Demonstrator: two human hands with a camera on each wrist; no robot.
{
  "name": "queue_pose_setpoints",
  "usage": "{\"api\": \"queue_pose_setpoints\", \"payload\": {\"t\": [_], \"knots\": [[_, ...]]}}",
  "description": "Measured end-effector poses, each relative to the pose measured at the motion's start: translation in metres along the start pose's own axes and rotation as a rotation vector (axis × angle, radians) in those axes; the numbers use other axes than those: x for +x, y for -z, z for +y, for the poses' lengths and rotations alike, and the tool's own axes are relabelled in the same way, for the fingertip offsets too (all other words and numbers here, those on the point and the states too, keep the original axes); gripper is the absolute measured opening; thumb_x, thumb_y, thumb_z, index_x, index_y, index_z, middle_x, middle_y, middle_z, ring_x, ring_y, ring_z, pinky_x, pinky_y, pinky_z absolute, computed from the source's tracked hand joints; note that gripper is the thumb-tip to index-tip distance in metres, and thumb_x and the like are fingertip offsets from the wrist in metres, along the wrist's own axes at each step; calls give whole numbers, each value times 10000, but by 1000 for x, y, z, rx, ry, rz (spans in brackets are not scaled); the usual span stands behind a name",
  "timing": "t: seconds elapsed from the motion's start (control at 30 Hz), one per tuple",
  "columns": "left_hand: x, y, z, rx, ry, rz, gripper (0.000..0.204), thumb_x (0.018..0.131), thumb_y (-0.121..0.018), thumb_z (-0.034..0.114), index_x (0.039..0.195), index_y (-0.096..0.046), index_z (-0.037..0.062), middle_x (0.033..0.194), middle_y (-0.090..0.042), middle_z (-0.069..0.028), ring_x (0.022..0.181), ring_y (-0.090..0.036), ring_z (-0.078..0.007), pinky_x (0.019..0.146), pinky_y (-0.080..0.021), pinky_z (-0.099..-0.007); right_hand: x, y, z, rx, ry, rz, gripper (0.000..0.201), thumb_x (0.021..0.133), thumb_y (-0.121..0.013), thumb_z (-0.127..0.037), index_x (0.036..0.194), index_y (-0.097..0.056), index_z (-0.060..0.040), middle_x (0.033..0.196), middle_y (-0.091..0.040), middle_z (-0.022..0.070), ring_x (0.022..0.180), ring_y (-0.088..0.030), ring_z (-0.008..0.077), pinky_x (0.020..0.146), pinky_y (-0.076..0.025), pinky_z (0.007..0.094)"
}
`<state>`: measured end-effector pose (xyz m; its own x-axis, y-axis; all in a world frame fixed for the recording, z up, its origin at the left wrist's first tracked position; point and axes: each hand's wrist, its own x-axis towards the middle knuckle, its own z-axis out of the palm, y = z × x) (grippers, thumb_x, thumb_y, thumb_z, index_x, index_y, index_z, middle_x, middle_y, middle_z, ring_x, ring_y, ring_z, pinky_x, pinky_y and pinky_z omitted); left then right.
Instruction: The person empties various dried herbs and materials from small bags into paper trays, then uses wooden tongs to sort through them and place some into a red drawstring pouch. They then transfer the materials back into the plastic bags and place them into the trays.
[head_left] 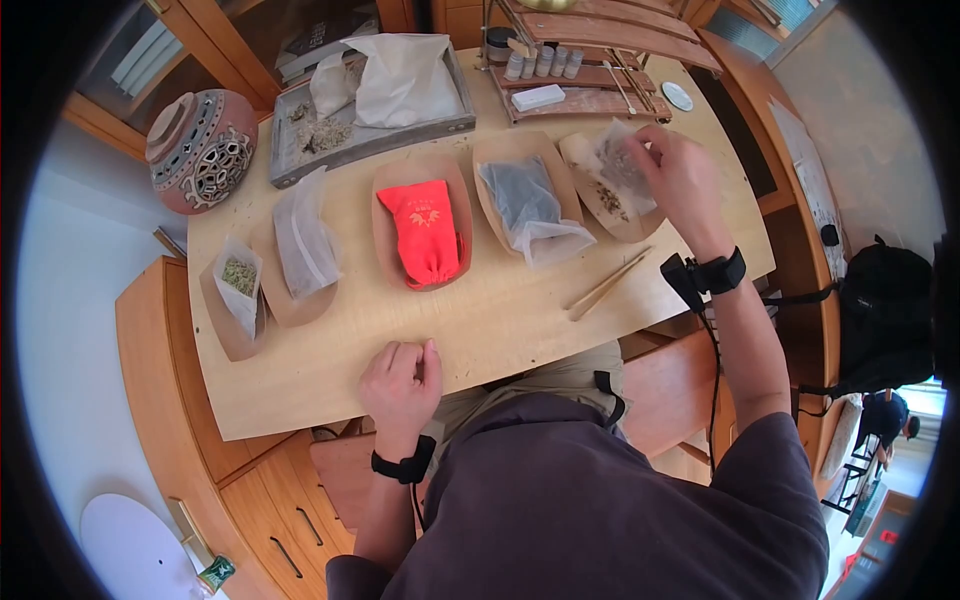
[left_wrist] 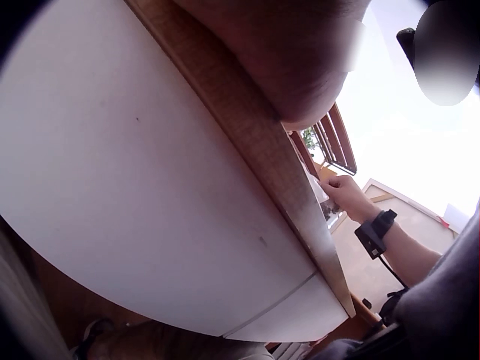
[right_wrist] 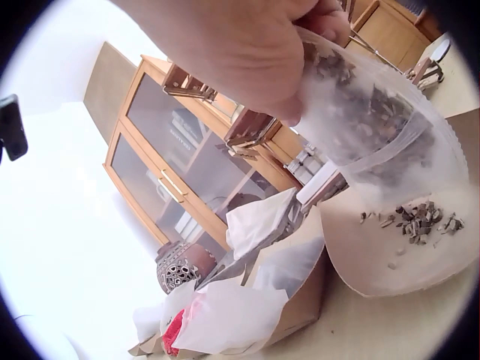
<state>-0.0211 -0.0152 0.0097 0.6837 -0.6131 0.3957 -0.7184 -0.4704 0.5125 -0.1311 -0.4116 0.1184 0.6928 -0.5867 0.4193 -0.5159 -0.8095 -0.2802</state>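
My right hand (head_left: 685, 180) pinches the top of a translucent bag (right_wrist: 367, 127) with dark dried bits inside. The bag tilts over the far-right brown paper tray (head_left: 640, 228), where loose dark bits (right_wrist: 420, 223) lie. My left hand (head_left: 402, 390) holds nothing and rests at the table's near edge with its fingers loosely curled. In the left wrist view, part of the left hand (left_wrist: 300, 67) shows above the table edge, its fingers hidden. Left of the tilted bag, another paper tray holds a dark-filled bag (head_left: 525, 195). A red drawstring pouch (head_left: 425, 230) lies in the middle tray.
Farther left are trays with a pale bag (head_left: 303, 235) and an open bag of green herbs (head_left: 240, 277). Wooden tweezers (head_left: 608, 284) lie near the right hand. Behind stand a grey wooden tray (head_left: 372, 130), a slatted rack (head_left: 600, 82) with small jars, and a pierced pot (head_left: 205, 150).
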Motion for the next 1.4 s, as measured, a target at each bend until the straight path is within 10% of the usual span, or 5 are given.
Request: {"api": "queue_pose_setpoints", "payload": {"t": [0.17, 0.27, 0.87, 1.17, 1.4], "knots": [[1, 1, 2, -1, 8, 8, 294, 909, -756, 143, 694, -559, 109, 664, -566, -45, 562, -570, -261, 508, -434, -392, 8, 13, -8, 88, -166, -64, 220, 973, -700, -291, 1001, -776, -87, 842, -742, 162, 796, -725, 361, 698, -561, 445], [1, 0, 1, 3, 3, 6, 289, 907, -756, 142, 696, -561, 111, 662, -564, -41, 561, -568, -259, 508, -434, -390, 1, 3, 2, -146, 71, 7, 258, 979, -725, -278, 969, -776, -26, 776, -725, 162, 670, -702, 342, 601, -520, 415], [0, -1, 1, -1, 4, 11, 303, 908, -763, 141, 692, -553, 104, 649, -552, -43, 547, -553, -260, 503, -427, -400, -4, -5, 3, -88, 110, 26, 231, 981, -662, -323, 1051, -792, -146, 833, -758, 133, 721, -729, 342, 640, -565, 425], [28, 22, 14, -438, 196, -158, 89, 939, -752, 78, 945, -695, 10, 771, -624, -48, 620, -566, -107, 549, -437, -270, 0, 11, 1, 21, 15, -49, 231, 977, -679, -296, 1061, -787, -110, 817, -756, 128, 704, -721, 338, 636, -562, 419], [79, 25, 66, -358, -21, -283, 240, 917, -753, 110, 1138, -704, 30, 985, -668, -126, 850, -675, -277, 758, -553, -382, -7, 12, 3, 42, 2, -3, 211, 954, -743, -261, 1030, -795, -71, 764, -729, 148, 649, -696, 303, 608, -528, 385]]}}
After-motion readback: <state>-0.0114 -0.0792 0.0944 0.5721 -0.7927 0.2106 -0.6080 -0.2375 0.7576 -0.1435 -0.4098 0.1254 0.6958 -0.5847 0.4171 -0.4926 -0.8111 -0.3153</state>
